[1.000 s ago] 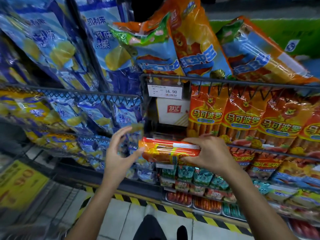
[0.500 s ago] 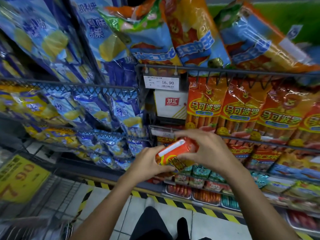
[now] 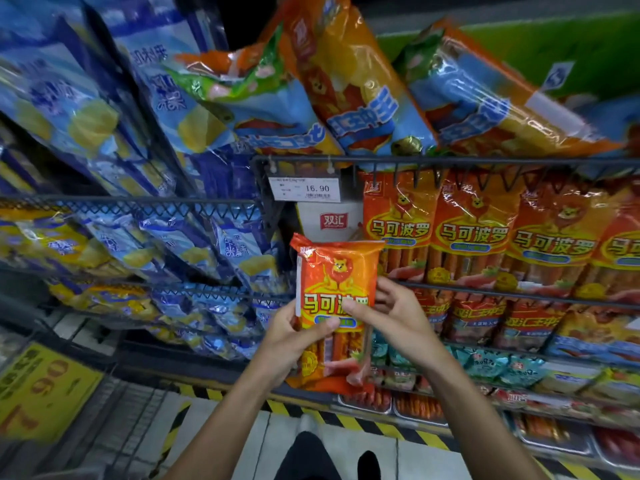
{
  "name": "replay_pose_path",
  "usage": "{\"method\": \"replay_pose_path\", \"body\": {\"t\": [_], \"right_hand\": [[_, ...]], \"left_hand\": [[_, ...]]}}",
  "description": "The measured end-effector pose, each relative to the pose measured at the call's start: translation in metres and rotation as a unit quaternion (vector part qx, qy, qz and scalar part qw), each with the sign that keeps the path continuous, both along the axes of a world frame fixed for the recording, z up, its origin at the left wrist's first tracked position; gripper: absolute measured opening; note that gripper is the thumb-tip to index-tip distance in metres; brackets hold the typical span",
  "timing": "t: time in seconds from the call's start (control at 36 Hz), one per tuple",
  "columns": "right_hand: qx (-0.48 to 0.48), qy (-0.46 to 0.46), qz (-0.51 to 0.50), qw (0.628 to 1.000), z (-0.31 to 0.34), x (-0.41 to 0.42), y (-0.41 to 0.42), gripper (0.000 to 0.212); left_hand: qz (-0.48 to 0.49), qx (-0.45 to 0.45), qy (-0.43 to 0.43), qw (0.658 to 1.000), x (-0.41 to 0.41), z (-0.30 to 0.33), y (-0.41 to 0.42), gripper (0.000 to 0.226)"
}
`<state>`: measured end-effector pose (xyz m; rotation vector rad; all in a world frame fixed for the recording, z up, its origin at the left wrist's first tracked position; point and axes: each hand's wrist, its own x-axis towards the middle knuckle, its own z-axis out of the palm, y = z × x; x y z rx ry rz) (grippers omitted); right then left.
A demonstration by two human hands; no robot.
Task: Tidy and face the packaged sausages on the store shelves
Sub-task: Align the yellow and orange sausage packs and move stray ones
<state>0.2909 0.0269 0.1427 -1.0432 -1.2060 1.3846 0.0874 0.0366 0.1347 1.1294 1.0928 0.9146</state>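
I hold an orange sausage pack (image 3: pixel 336 282) upright with its printed front toward me, in front of the wire shelves. My left hand (image 3: pixel 294 336) grips its lower left edge, thumb across the front. My right hand (image 3: pixel 391 317) pinches its right side, thumb on the label. A row of matching orange sausage packs (image 3: pixel 474 233) stands upright on the wire shelf (image 3: pixel 485 289) to the right. Left of that row a gap shows a white card (image 3: pixel 329 221).
Larger blue-and-orange sausage bags (image 3: pixel 363 109) lean on the top shelf above a price tag (image 3: pixel 304 189). Blue and yellow bags (image 3: pixel 114 244) fill the left wire racks. Lower shelves hold red and teal packs (image 3: pixel 491 365). A yellow price sign (image 3: pixel 38 393) sits low left.
The pack went from lying flat, edge-on, to upright with its front facing me. My left hand came in and took hold of its lower edge.
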Motion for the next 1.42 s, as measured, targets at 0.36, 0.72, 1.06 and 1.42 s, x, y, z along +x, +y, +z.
{"method": "replay_pose_path", "body": {"t": [0.36, 0.72, 1.06, 1.42], "right_hand": [[0.141, -0.088, -0.036, 0.985, 0.032, 0.006, 0.017, 0.045], [0.224, -0.082, -0.077, 0.968, 0.066, 0.007, 0.060, 0.046], [0.126, -0.126, -0.094, 0.979, 0.020, 0.006, 0.079, 0.034], [0.119, -0.206, -0.099, 0.966, 0.003, -0.007, 0.088, 0.045]], "left_hand": [[-0.020, 0.202, 0.078, 0.976, -0.013, 0.026, 0.037, 0.047], [0.035, 0.324, 0.057, 0.944, 0.001, 0.076, 0.077, 0.046], [0.009, 0.291, 0.146, 0.946, -0.006, 0.028, 0.098, 0.062], [-0.018, 0.236, 0.255, 0.938, -0.008, 0.017, 0.111, 0.065]]}}
